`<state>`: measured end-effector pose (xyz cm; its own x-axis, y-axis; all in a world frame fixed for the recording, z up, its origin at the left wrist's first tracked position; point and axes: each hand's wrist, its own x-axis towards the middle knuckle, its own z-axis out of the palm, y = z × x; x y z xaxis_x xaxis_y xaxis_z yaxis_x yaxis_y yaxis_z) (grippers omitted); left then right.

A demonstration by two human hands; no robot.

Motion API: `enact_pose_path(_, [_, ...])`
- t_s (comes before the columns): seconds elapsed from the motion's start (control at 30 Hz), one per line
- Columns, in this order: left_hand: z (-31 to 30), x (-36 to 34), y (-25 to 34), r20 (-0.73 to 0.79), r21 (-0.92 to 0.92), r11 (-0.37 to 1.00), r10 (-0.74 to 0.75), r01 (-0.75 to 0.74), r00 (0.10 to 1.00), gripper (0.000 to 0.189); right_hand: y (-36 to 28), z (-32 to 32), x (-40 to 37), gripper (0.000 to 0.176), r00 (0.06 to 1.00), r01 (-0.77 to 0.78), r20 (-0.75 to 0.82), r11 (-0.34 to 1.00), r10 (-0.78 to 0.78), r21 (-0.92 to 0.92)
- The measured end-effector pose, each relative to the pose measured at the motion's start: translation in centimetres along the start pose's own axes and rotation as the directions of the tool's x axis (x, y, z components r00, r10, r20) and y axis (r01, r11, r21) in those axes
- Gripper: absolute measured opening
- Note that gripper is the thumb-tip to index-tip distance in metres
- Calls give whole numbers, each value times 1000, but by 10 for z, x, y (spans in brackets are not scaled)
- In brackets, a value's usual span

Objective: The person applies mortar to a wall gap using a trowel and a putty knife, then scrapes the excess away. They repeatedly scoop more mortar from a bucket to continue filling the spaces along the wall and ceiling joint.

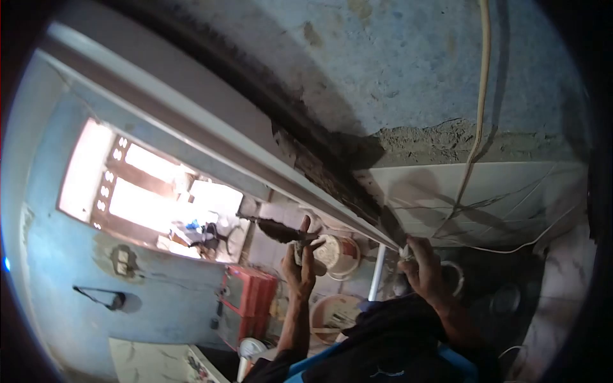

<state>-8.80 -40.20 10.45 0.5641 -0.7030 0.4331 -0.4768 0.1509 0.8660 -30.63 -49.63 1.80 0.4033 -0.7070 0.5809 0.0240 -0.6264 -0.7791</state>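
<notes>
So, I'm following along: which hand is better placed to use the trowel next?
Probably the left hand: it holds the trowel, while the right hand is by the frame.

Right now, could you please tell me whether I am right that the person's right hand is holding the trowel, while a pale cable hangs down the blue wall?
Not quite: the head view shows the trowel in the left hand, not the right hand. The pale cable does hang down the blue wall.

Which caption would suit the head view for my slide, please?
A trowel in the left hand, the right hand by a white frame, beside a blue wall.
</notes>
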Motion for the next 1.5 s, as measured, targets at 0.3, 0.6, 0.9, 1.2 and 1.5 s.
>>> enact_pose_path(0.3, [16,-87,45,-1,393,811,-471,433,882,20,-60,-74,20,46,894,419,391,710,-216,-566])
enact_pose_path(0.6, [39,-122,48,-78,479,802,-367,358,927,17,-92,-79,51,43,705,708,618,395,-348,-585])
enact_pose_path(0.9, [44,-130,56,-113,512,821,-227,252,967,11,-95,-80,59,41,593,805,713,249,-375,-539])
enact_pose_path(1.2, [23,-113,70,-244,223,893,-337,391,909,28,-87,-91,58,34,851,463,472,754,-232,-465])
enact_pose_path(1.5, [19,-44,49,-251,-89,996,-15,-7,968,44,-112,-39,93,34,857,-508,390,435,336,743])
